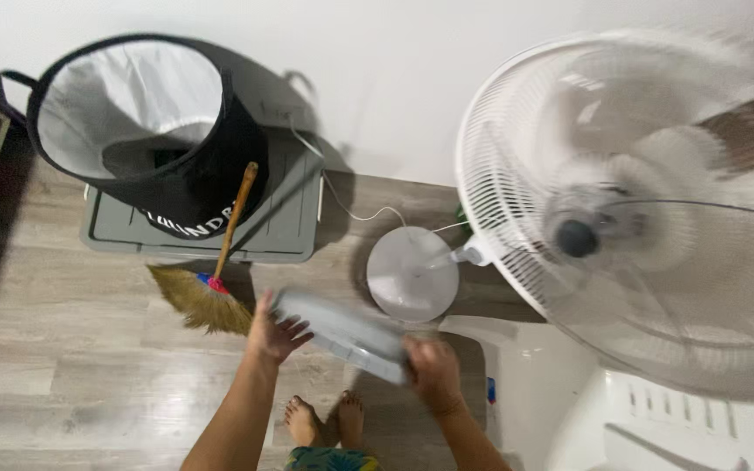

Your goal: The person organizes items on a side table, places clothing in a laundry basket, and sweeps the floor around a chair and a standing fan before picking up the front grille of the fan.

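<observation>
Both hands clasp a long, flat grey plastic panel (342, 331), one at each end: the left hand (274, 333) has its fingers spread and curled over the upper-left end, and the right hand (429, 371) is closed around the lower-right end. The panel hangs in the air above the wooden floor (63, 349), just in front of the person's bare feet (325, 420). It looks light and rigid, smooth enough to slip, so holding it by the ends suits it. Just beside it stand the round base (412, 272) of a white fan (639, 209) and a straw broom (211, 283), which leans on a black laundry basket (150, 131) set on a grey lidded box (281, 222)
</observation>
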